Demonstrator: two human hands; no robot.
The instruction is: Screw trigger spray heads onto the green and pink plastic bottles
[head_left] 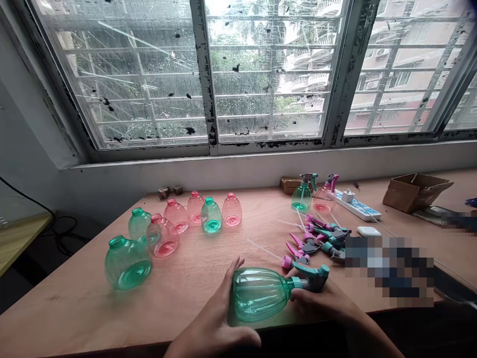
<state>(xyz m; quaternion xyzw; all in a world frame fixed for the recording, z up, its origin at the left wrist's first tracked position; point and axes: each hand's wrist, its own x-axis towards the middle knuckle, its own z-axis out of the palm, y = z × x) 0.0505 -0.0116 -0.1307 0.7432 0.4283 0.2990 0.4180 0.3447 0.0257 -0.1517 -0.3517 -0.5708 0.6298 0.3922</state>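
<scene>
A green clear spray bottle (261, 294) lies tilted on its side above the table's front edge, its grey and teal spray head (313, 279) pointing right. My right hand (324, 301) is closed around its neck, just under the spray head, with the thumb on the near side. At the bottle's base is my left hand (219, 313), its thumb and fingers spread apart. Whether the left palm touches the base cannot be made out. Just beyond the bottle, a pink-collared spray head (286, 261) with a thin tube lies at the edge of a loose pile.
Several headless green and pink bottles, including a large green one (128, 263), stand at the left. The pile of spray heads (324, 233) lies right of centre. Two fitted bottles (301, 196), a power strip (357, 205), a white case (368, 231) and a cardboard box (415, 191) are behind.
</scene>
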